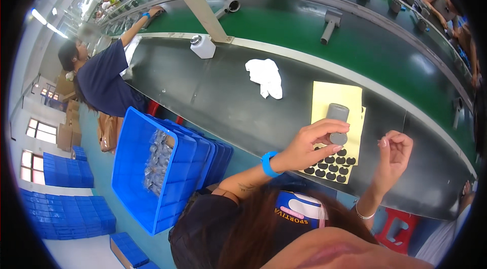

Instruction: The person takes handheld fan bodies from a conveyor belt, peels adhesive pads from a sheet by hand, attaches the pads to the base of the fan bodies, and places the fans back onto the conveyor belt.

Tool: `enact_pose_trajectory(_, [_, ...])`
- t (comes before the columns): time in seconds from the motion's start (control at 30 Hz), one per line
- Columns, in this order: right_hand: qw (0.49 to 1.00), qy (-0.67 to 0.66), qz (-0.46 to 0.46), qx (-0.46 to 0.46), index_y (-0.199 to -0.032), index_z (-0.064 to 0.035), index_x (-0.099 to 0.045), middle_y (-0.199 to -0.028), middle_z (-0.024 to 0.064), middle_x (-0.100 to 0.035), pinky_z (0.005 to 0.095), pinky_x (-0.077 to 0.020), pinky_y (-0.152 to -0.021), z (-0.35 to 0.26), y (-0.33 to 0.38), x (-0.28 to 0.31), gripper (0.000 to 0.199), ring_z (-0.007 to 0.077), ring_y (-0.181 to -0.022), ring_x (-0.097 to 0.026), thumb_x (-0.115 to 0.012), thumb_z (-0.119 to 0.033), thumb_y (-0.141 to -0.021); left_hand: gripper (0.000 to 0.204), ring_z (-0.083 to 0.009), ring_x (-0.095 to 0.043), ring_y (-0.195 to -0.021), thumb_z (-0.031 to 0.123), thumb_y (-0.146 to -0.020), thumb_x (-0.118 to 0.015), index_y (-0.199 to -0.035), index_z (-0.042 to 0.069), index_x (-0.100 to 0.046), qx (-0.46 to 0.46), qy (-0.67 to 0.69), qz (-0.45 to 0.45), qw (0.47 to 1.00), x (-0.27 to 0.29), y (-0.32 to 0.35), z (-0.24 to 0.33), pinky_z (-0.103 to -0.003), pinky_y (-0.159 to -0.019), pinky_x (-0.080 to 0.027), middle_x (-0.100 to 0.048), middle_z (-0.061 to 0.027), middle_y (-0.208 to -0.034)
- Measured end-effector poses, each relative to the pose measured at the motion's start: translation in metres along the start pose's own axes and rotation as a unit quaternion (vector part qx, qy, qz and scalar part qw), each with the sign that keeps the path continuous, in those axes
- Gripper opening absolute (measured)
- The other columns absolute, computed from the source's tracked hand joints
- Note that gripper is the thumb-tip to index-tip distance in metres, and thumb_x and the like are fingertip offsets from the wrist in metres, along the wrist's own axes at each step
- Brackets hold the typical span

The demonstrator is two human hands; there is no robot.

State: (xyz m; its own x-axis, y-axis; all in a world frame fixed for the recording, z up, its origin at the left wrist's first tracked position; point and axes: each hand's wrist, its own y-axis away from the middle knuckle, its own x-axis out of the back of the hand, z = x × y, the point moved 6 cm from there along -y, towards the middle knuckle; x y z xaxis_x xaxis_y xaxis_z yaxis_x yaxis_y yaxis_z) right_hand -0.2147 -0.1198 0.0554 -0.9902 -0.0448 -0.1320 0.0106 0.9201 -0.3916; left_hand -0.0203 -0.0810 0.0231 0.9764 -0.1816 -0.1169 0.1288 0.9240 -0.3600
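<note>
My left hand (309, 143), with a blue band at the wrist, grips a grey cylindrical part (338, 112) between thumb and fingers. A round, flat grey face shows at the fingertips. Beneath it lie yellow sheets (337, 91) bearing rows of black round stickers (331, 168), each with a small notch. My right hand (395, 156) is raised to the right of the sheets, thumb and index finger brought together and the other fingers curled. Whether a small thing sits in that pinch is too small to tell.
A white cloth (265, 77) and a white bottle (203, 46) stand on the dark table (228, 101). Beyond runs a green conveyor (284, 20) with grey T-shaped parts (331, 26). Blue crates (152, 172) holding bagged pieces are at left. A co-worker (104, 73) reaches over the belt.
</note>
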Motion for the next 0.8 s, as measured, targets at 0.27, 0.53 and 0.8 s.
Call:
enact_pose_trajectory(0.27, [0.999,0.007,-0.040,-0.004,-0.099,-0.0032,-0.041,-0.094,0.0113,-0.052,0.0364,-0.0427,-0.093,-0.010,0.022,-0.007,0.025,0.0255,-0.103,-0.055,-0.054,0.011,-0.084,0.042,-0.0174,-0.055,-0.109,-0.002,-0.082,-0.065,-0.123,0.005,-0.058,0.009,-0.042,-0.007,0.999,-0.009,0.007,0.003,-0.025,-0.076,-0.052,-0.053,-0.0110,-0.130])
enact_pose_trajectory(0.53, [0.991,-0.078,-0.081,-0.069,-0.098,-0.0018,-0.040,-0.092,0.0116,-0.054,0.0380,-0.0453,-0.094,-0.006,0.029,-0.020,0.027,0.0257,-0.101,-0.058,-0.055,0.015,-0.082,0.043,-0.0232,-0.058,-0.109,-0.009,-0.084,-0.060,-0.125,-0.003,-0.050,0.086,0.102,0.010,0.991,-0.011,0.002,-0.004,-0.033,-0.086,-0.054,-0.048,-0.0170,-0.133])
enact_pose_trajectory(0.8, [0.990,-0.052,-0.102,-0.083,-0.096,-0.0023,-0.042,-0.089,0.0086,-0.058,0.0321,-0.0469,-0.090,-0.007,0.029,-0.020,0.024,0.0235,-0.105,-0.060,-0.057,0.011,-0.083,0.038,-0.0232,-0.057,-0.110,-0.007,-0.088,-0.052,-0.125,-0.005,-0.051,0.078,0.149,-0.041,0.985,-0.016,-0.003,-0.001,-0.037,-0.091,-0.053,-0.046,-0.0169,-0.134])
